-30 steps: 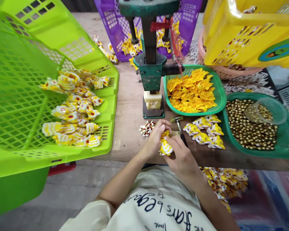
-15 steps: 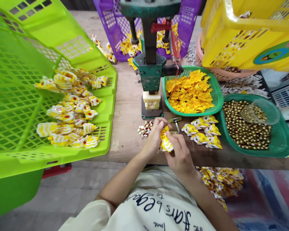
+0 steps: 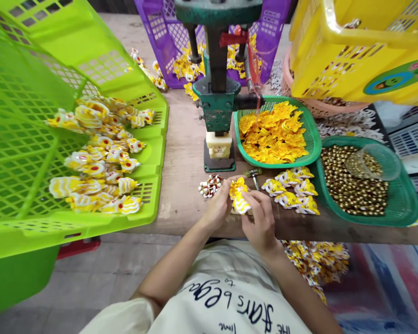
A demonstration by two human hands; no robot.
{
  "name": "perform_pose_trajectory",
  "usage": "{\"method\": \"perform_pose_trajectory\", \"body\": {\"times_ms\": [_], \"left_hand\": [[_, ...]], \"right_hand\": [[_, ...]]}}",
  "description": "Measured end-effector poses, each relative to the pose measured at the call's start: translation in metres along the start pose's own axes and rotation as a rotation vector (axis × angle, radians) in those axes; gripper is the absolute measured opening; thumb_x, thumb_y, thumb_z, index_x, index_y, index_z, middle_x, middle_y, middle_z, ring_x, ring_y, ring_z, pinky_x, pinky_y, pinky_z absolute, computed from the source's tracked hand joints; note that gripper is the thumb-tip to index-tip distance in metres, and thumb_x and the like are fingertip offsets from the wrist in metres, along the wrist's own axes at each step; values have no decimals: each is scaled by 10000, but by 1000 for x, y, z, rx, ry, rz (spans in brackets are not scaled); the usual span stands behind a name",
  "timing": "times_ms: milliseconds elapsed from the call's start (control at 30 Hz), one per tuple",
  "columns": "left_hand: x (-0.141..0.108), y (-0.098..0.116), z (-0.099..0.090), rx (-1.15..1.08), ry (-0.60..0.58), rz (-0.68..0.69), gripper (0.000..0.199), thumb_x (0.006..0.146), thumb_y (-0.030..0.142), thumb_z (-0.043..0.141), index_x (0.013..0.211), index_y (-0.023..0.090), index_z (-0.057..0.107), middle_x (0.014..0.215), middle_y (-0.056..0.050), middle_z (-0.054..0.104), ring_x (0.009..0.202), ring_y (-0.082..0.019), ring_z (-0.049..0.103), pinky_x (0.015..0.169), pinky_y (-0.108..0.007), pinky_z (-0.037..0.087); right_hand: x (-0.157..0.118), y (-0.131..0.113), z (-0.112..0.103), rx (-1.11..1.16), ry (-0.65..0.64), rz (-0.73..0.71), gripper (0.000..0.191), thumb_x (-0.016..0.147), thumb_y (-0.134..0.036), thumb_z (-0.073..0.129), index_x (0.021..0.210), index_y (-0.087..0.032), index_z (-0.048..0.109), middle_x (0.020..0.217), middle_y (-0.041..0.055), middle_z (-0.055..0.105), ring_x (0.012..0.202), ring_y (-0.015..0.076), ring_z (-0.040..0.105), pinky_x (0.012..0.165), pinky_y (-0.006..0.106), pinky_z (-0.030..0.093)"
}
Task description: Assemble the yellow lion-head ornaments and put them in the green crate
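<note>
A small yellow-and-white plastic figure piece (image 3: pixel 240 200) is held between both hands over the table's front edge. My left hand (image 3: pixel 218 204) grips it from the left, fingers closed on its upper side. My right hand (image 3: pixel 261 215) pinches its lower right side. Just left of my left hand lies a little pile of white-tipped red pins (image 3: pixel 211 185). Beyond my right hand is a small hammer (image 3: pixel 254 175). Several yellow-and-white pieces with gold beads (image 3: pixel 294 190) lie to its right.
A green hand press (image 3: pixel 218 109) stands mid-table. Right of it are a green basket of yellow parts (image 3: pixel 243 155) and a green basket of gold beads (image 3: pixel 407 204). A tilted lime crate (image 3: pixel 162 153) fills the left; purple (image 3: pixel 277 51) and yellow crates (image 3: pixel 334 69) stand behind.
My fingers have shifted on the piece, and more of its yellow upper part shows. My left fingers no longer cover its top. The press and baskets stay in place.
</note>
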State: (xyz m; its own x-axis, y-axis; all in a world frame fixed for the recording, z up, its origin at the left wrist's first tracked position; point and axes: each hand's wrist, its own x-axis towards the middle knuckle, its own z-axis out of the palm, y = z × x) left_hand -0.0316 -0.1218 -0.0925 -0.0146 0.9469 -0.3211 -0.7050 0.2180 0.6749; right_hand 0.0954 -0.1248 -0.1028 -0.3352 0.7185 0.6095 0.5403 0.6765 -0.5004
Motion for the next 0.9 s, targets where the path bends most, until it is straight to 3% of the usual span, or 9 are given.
{"method": "perform_pose_trajectory", "body": {"times_ms": [200, 367, 433, 533, 600, 667, 767, 833, 900], "left_hand": [[-2, -1, -3, -6, 7, -4, 582, 780, 662, 645, 1126, 194, 627, 875, -42, 691, 802, -176, 660, 721, -276, 535], [4, 7, -6, -115, 117, -58, 512, 870, 622, 555, 1081, 165, 646, 776, -55, 673, 779, -199, 675, 705, -298, 557], [7, 10, -8, -191, 155, -125, 501, 936, 590, 453, 1084, 148, 638, 764, -66, 668, 759, -194, 676, 705, -309, 568], [11, 11, -10, -294, 133, -208, 531, 983, 555, 325, 1129, 134, 612, 782, -84, 674, 736, -189, 678, 704, -331, 582], [11, 9, -9, -334, 98, -241, 569, 988, 555, 275, 1183, 124, 591, 782, -88, 676, 719, -189, 681, 710, -352, 591], [10, 7, -7, -342, 64, -256, 591, 990, 550, 257, 1244, 114, 564, 772, -85, 678, 707, -187, 687, 727, -368, 599], [8, 6, -4, -326, 27, -253, 595, 998, 532, 249, 1304, 105, 528, 746, -79, 679, 692, -186, 697, 738, -383, 606], [7, 8, -5, -312, 26, -251, 590, 1003, 523, 249, 1315, 98, 516, 725, -77, 678, 678, -189, 701, 724, -385, 610], [6, 9, -6, -294, 45, -255, 579, 1005, 517, 255, 1310, 97, 512, 706, -74, 673, 659, -191, 702, 689, -375, 613]], "right_hand": [[-9, -2, 9, -39, 10, -59, 579, 877, -35, 517, 1393, -285, 439, 1097, 108, 540, 1055, 219, 618, 837, 365, 600], [-9, 14, -3, 146, -181, -1, 555, 868, -155, 579, 1403, -206, 438, 1259, 153, 558, 1203, 267, 571, 979, 451, 538], [8, 38, -15, 89, -162, 49, 446, 878, -209, 578, 1320, -193, 523, 1237, 151, 597, 1189, 279, 576, 1000, 477, 507], [60, 86, -28, -155, -136, 155, 312, 921, -233, 489, 1201, -157, 605, 1132, 163, 654, 1118, 299, 597, 991, 514, 472], [99, 115, -28, -341, -281, 234, 298, 912, -227, 496, 1152, -112, 630, 1089, 190, 671, 1090, 326, 605, 984, 535, 452], [132, 136, -22, -480, -521, 350, 314, 869, -239, 573, 1131, -81, 643, 1069, 214, 680, 1065, 348, 620, 955, 518, 466], [154, 152, -12, -547, -736, 436, 335, 797, -249, 665, 1086, -80, 667, 1057, 216, 692, 1046, 343, 640, 938, 462, 486], [153, 155, -10, -511, -661, 419, 316, 791, -231, 652, 1075, -94, 669, 1042, 199, 703, 1051, 328, 646, 961, 448, 479], [143, 155, -11, -376, -460, 418, 324, 806, -208, 607, 1113, -114, 647, 1066, 179, 706, 1050, 301, 655, 974, 437, 481]]}}
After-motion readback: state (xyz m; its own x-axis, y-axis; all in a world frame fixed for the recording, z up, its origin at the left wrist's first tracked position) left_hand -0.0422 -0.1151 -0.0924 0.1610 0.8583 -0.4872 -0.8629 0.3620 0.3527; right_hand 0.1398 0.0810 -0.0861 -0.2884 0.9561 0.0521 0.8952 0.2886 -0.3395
